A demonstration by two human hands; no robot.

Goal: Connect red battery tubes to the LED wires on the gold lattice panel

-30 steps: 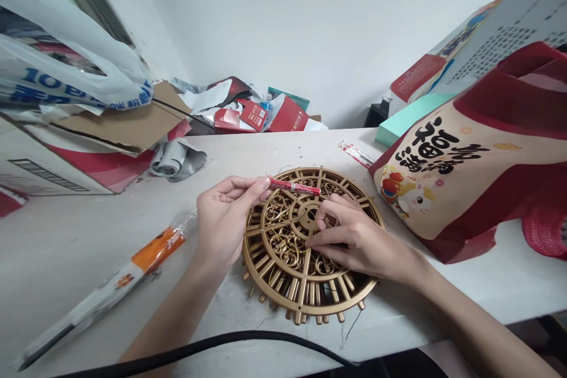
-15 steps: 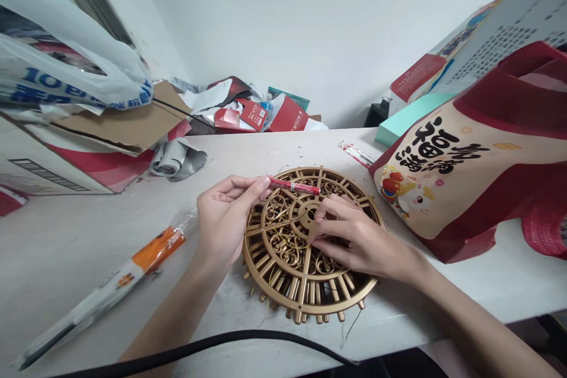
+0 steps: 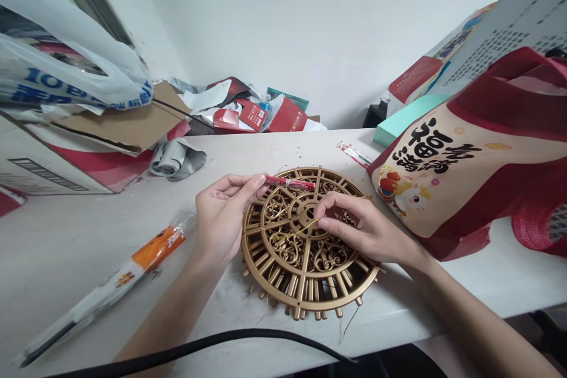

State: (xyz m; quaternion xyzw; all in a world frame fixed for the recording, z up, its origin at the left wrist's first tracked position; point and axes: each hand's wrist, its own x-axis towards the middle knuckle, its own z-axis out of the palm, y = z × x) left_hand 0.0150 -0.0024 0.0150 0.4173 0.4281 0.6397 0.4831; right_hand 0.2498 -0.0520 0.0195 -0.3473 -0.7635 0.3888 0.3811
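Observation:
A round gold openwork disc (image 3: 305, 260) lies flat on the white table (image 3: 66, 248), its toothed rim hanging over the near edge. My left hand (image 3: 221, 215) sits at the disc's left rim, its fingertips pinched on one end of a thin red stick (image 3: 290, 183) that lies across the disc's far part. My right hand (image 3: 363, 227) rests over the disc's right side. Its thumb and forefinger pinch a thin yellow thread (image 3: 299, 229) that runs left toward the disc's centre.
A large red and tan bag (image 3: 478, 159) printed with characters stands close on the right. An orange and white wrapped packet (image 3: 106, 289) lies at the left. Boxes, cardboard and plastic bags (image 3: 75, 88) crowd the left and back. A black cable (image 3: 212, 345) crosses the near edge.
My right hand has drawn back to the right, off the disc's centre, pulling the yellow thread taut. My left hand and the red stick have barely moved.

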